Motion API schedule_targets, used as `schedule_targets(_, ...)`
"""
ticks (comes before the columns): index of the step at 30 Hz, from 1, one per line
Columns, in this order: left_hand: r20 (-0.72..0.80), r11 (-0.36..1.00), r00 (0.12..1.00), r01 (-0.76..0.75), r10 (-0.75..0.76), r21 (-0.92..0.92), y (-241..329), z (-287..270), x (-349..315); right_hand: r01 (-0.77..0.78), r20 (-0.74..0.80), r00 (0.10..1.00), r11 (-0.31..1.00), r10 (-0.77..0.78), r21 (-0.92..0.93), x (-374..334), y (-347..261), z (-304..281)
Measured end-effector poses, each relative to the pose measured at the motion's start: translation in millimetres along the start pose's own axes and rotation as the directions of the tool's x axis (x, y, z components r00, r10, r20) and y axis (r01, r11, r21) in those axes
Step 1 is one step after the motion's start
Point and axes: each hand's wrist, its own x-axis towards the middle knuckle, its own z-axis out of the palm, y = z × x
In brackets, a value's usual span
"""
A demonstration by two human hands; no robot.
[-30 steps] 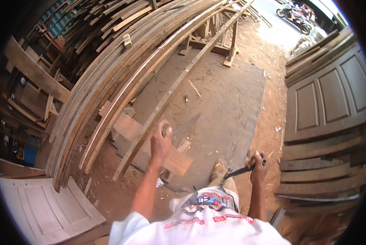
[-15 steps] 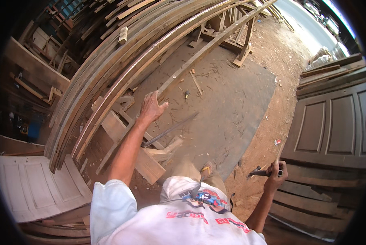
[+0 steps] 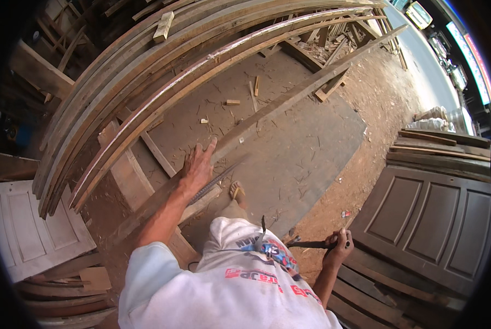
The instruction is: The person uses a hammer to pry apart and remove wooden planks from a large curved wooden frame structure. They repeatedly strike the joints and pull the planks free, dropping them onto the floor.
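Note:
A long wooden beam [image 3: 289, 104] runs diagonally from near my left forearm to the far right. My left hand [image 3: 197, 167] is closed over its upper edge, beside a small pale mark on the wood; the forearm hides part of the grip. Under the beam, close to my left wrist, lies a dark, narrow, tapering metal strip [image 3: 215, 180]. At my right side, low down, my right hand [image 3: 339, 244] grips a hammer [image 3: 311, 244] by its black handle. Its head, toward my shirt, is small and hard to make out.
Long planks [image 3: 163, 77] bow across the left, a loose wood block [image 3: 163, 26] on top. A brown panelled door [image 3: 404, 219] lies over stacked boards at right, a white one [image 3: 37, 225] at left. Wood scraps [image 3: 233, 102] dot the grey sheet [image 3: 311, 164]; my sandalled foot [image 3: 237, 191] stands there.
My view has swung, and the beam now lies lower and farther right in it. My left hand stays on the beam. My right hand has drawn in toward my body with the hammer.

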Motion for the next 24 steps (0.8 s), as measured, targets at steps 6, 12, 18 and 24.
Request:
schedule_targets(6, -0.099, 0.985, 0.994, 0.067, -0.051, 0.157, -4.2, 13.8, 6.8, 0.134, 0.145, 0.983, 0.978, -0.111, -0.157, 52.9, -21.0, 64.9)
schedule_targets(12, -0.128, 0.985, 0.99, 0.082, -0.062, 0.151, -3.9, 20.4, 8.4, 0.149, 0.205, 0.971, 0.98, -0.12, -0.13, 90.3, -38.1, 97.2)
schedule_targets(18, -0.156, 0.98, 0.985, 0.106, -0.08, 0.17, 6.0, 19.8, 12.2, 0.058, 0.243, 0.969, 0.996, -0.041, -0.066, 125.6, -28.2, 119.6)
schedule_targets(24, -0.233, 0.955, 0.962, 0.193, -0.139, 0.227, 10.0, 35.7, 9.9, 0.087, 0.446, 0.895, 0.982, -0.003, -0.168, 153.4, -17.7, 131.6)
